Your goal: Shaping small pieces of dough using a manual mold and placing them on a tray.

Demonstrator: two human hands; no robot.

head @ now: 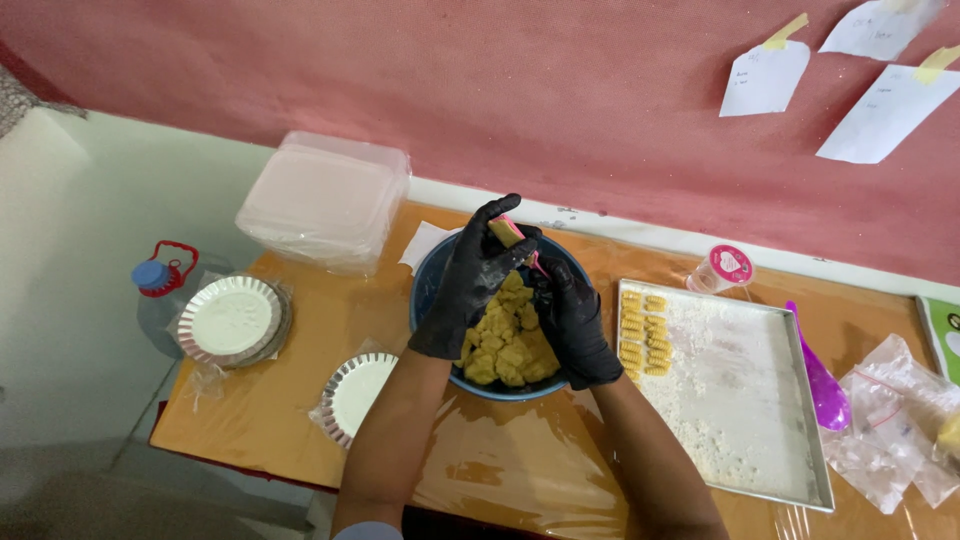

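Gloved left hand (470, 280) pinching crumbly yellow dough (508, 340), round blue bowl (425, 290)

A small home-style baking corner. A plastic-covered table (300, 400) against a pink wall (500, 90) holds a dough bowl (425, 290), a floured tray (740, 390) and foil pans (232, 320).

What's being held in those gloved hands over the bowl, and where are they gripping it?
The left hand pinches a small piece of yellow dough at its fingertips; the right hand meets it there. Exact grip cannot be told.
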